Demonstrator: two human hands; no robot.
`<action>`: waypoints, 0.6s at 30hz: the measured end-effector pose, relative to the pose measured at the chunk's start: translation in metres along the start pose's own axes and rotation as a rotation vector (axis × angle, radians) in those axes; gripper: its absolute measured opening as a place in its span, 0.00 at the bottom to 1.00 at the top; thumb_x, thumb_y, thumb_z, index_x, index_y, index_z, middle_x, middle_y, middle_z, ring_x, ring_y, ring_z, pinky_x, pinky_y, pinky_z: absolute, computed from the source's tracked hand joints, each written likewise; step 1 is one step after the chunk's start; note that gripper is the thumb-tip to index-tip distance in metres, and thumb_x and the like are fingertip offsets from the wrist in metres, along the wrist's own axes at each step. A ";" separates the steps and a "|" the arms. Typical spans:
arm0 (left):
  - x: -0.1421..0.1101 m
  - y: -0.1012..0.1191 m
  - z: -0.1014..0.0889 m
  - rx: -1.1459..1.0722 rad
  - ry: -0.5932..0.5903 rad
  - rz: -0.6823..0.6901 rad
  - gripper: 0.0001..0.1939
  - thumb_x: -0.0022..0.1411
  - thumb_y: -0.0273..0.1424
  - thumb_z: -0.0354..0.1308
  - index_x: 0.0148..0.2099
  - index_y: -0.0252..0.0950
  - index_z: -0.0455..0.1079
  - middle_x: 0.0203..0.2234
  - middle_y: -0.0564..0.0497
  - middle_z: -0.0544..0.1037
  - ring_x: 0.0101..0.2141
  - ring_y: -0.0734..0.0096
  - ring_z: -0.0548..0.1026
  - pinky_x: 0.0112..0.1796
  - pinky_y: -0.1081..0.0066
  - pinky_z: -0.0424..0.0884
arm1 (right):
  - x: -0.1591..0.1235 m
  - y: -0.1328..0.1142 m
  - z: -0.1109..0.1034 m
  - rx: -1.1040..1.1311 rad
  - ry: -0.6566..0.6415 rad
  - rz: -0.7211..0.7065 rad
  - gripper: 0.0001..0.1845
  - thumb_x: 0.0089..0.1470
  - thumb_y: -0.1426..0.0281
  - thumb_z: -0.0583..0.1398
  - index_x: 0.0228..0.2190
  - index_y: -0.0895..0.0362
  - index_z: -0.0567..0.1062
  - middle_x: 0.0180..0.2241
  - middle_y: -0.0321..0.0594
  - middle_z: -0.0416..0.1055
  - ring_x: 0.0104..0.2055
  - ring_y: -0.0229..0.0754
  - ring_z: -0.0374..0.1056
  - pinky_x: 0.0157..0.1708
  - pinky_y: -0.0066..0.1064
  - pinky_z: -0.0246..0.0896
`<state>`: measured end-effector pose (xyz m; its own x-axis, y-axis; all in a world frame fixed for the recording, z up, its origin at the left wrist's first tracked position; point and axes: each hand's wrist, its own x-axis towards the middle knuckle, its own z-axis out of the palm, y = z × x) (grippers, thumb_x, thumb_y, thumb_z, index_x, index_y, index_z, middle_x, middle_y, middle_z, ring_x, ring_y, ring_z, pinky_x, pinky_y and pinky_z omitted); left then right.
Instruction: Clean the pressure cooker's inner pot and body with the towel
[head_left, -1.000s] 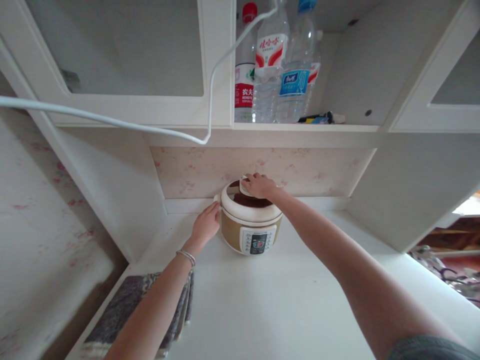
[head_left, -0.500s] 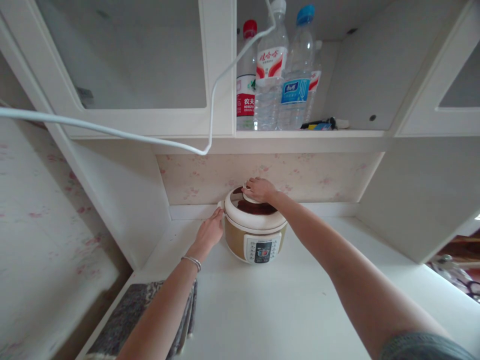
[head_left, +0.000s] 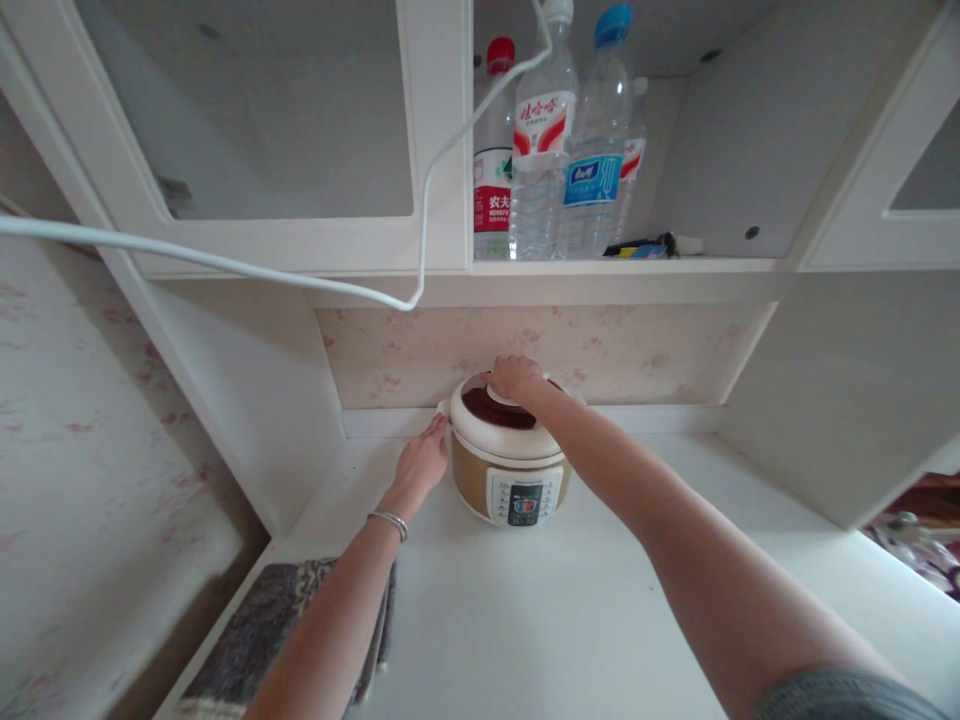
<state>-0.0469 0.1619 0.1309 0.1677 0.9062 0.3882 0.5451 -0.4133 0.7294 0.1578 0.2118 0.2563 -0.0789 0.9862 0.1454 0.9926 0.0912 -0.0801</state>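
Toward twelve o'clock on the counter [head_left: 517,620], the cooker [head_left: 469,470] is gripped by its lid handle [head_left: 501,397] in the right hand [head_left: 514,378]; its nine-o'clock side handle [head_left: 443,408] is touched by the left hand [head_left: 422,462], finger closure unclear.

The light is soft, rather dim — faint sheen on the counter [head_left: 517,620], shadowed left wall [head_left: 82,480], stretched edges.

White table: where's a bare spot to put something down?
The widest bare patch on the white table is in front of the cooker, between the forearms. Another lies right of the cooker, up to the side panel. It's crowded at the folded cloth and the cooker, where the left hand and right hand are.
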 end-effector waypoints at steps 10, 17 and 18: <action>0.000 -0.003 0.001 -0.029 0.022 -0.066 0.21 0.60 0.32 0.53 0.55 0.47 0.69 0.60 0.52 0.64 0.58 0.54 0.64 0.60 0.57 0.51 | -0.007 0.033 -0.042 -0.054 0.122 0.099 0.38 0.58 0.44 0.45 0.52 0.61 0.70 0.51 0.59 0.68 0.54 0.56 0.63 0.51 0.44 0.56; -0.002 -0.003 -0.001 0.204 -0.003 -0.036 0.25 0.62 0.30 0.48 0.60 0.50 0.64 0.61 0.55 0.62 0.55 0.52 0.68 0.58 0.54 0.57 | -0.032 0.090 -0.062 -0.051 0.321 0.190 0.39 0.55 0.42 0.47 0.49 0.62 0.71 0.46 0.58 0.71 0.50 0.56 0.65 0.49 0.45 0.56; -0.002 -0.003 0.000 0.249 -0.011 -0.029 0.25 0.62 0.30 0.48 0.61 0.50 0.63 0.61 0.56 0.62 0.54 0.53 0.69 0.57 0.55 0.58 | -0.038 0.103 -0.062 -0.029 0.354 0.216 0.38 0.55 0.42 0.48 0.48 0.62 0.72 0.45 0.58 0.71 0.50 0.56 0.65 0.48 0.46 0.56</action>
<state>-0.0490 0.1614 0.1280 0.1573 0.9186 0.3625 0.7352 -0.3540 0.5781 0.2684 0.1749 0.3036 0.1631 0.8736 0.4585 0.9855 -0.1218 -0.1185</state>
